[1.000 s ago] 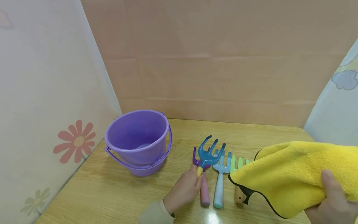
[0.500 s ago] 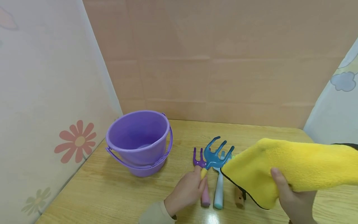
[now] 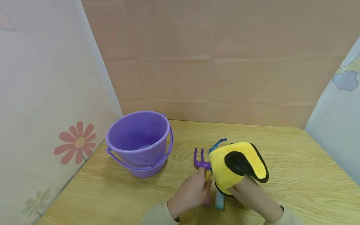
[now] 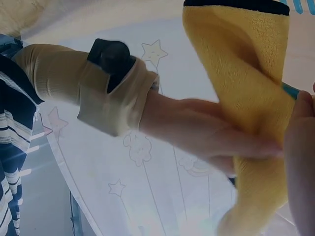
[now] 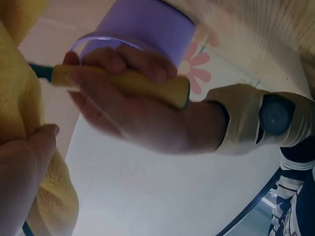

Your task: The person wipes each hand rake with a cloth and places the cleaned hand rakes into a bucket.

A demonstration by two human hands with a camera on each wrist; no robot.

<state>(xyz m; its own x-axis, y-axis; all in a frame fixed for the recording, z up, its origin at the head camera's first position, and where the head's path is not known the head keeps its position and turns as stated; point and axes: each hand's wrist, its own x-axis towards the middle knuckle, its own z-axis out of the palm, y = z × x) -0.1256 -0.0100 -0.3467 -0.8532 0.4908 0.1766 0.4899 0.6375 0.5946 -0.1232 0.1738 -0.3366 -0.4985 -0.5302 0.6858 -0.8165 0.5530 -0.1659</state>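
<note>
My left hand [image 3: 187,193] grips the yellow handle [image 3: 208,175] of a small garden hand rake with blue prongs [image 3: 217,144]. In the right wrist view its fingers wrap that handle lengthwise. A yellow towel [image 3: 223,167] with black edging covers most of the rake's head, leaving a blue prong showing. My right hand [image 3: 251,192] holds the towel against the head, its fingertips partly hidden by the folds. Under the hands lie a purple hand fork [image 3: 201,163] with a pink handle and a light blue fork [image 3: 219,201], mostly covered.
A purple bucket [image 3: 149,161] stands upright at the left, its handle hanging down the front. The wooden tabletop [image 3: 298,156] extends to the right. A brown backdrop [image 3: 211,78] rises behind, with patterned white panels on both sides.
My right hand has carried the towel leftward from the right side onto the rake's head. The left hand has shifted slightly right with the rake. The green fork is now hidden.
</note>
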